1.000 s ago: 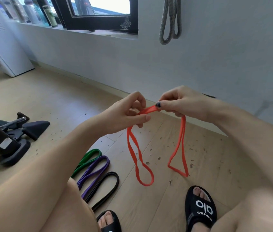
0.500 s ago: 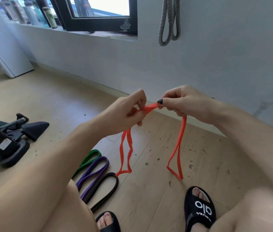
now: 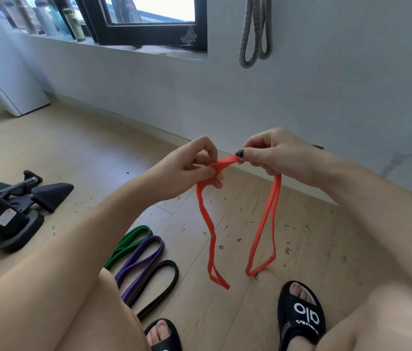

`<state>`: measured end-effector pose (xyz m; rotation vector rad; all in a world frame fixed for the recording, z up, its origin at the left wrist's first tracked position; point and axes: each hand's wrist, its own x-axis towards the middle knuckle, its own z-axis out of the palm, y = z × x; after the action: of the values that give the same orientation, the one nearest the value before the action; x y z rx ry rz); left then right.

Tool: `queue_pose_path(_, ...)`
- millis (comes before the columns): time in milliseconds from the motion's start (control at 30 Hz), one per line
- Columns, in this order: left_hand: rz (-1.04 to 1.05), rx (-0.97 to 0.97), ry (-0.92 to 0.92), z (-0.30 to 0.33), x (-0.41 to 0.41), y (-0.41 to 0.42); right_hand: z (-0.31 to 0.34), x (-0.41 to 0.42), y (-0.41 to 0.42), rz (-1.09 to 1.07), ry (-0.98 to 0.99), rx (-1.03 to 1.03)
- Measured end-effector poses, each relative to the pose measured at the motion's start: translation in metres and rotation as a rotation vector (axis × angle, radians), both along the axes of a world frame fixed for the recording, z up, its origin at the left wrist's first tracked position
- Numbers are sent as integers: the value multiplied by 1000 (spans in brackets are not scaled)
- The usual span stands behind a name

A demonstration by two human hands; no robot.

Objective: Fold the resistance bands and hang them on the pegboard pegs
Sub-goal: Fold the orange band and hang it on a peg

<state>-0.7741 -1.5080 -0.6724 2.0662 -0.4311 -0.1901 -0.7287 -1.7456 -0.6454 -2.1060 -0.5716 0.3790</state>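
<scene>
An orange resistance band (image 3: pixel 263 224) hangs folded between my two hands, above the wooden floor. My left hand (image 3: pixel 194 168) pinches one stretch of it, and a doubled loop drops from there toward the floor. My right hand (image 3: pixel 273 153) grips the other stretch, from which a second loop hangs. A short twisted length runs between the hands. On the floor to the left lie a green band (image 3: pixel 130 244), a purple band (image 3: pixel 141 259) and a black band (image 3: pixel 159 282), side by side. A grey band (image 3: pixel 254 34) hangs folded on the wall above.
Black exercise equipment (image 3: pixel 10 209) sits on the floor at far left. A window sill with bottles (image 3: pixel 71 24) runs along the wall. My feet in black slides (image 3: pixel 301 315) stand below the band. A white appliance (image 3: pixel 2 79) stands at the back left.
The left loop has dropped longer and narrower, reaching near the floor again. Both hands stay close together, holding the band's top; the left fingers have shifted on it.
</scene>
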Motion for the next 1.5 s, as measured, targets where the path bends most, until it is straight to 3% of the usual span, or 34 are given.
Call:
queue_pose_path(133, 33, 13, 41, 0, 2, -4, -1, -1, 4, 3, 1, -6)
queue_pose_path(333, 15, -130, 184, 1, 2, -5, -1, -2, 5, -10, -16, -26)
queue_pose_path(567, -53, 78, 105, -1, 7, 4, 0, -4, 3, 10, 0, -43)
queue_pose_path(833, 40, 29, -40, -3, 7, -1, 4, -8, 13, 93, 79, -75)
queue_pose_path(1133, -89, 50, 195, -6, 5, 11, 5, -3, 3, 52, 34, -37)
queue_pose_path(1500, -37, 92, 83, -7, 5, 9, 2, -6, 7, 82, 57, -124)
